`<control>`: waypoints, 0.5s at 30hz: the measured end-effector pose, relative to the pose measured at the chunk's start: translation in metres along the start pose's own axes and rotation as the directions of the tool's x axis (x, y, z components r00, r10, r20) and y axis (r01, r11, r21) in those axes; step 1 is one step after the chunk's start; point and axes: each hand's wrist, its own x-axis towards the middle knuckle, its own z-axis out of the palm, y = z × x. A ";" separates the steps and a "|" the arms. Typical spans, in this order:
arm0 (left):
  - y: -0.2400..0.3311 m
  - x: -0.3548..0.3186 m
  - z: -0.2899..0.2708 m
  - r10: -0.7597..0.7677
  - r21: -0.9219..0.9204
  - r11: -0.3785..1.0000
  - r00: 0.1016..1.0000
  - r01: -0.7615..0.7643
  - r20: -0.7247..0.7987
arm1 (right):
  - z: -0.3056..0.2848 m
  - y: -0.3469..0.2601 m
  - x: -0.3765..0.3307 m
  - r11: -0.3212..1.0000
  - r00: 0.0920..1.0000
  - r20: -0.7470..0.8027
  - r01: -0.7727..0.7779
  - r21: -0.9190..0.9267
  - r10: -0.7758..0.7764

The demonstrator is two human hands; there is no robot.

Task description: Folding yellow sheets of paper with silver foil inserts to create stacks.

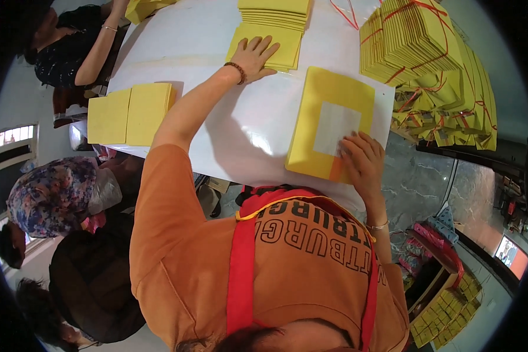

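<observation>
Your hands are well apart over the white table (264, 117). Your left hand (256, 58) lies flat, fingers parted, on the yellow stack (286, 48) toward the table's far side. Your right hand (364, 157) rests, fingers bent, on the white-labelled yellow folder (332, 123) near the table's right edge; I can't tell whether it pinches it. String-tied yellow bundles (413, 44) stand at the table's far right.
</observation>
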 end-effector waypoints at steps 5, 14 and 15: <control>-0.006 0.012 -0.037 0.091 0.006 0.996 0.985 -0.093 0.146 | 0.011 0.014 -0.012 0.998 0.996 0.068 0.047 0.047 -0.050; 0.118 -0.027 -0.129 0.185 -0.553 0.780 0.952 -0.293 -0.243 | 0.028 0.038 -0.018 0.974 0.998 0.023 0.047 0.222 -0.053; 0.140 -0.043 -0.134 0.278 -0.519 0.761 0.918 -0.390 -0.283 | 0.030 0.042 -0.017 0.969 0.998 0.013 0.063 0.238 -0.068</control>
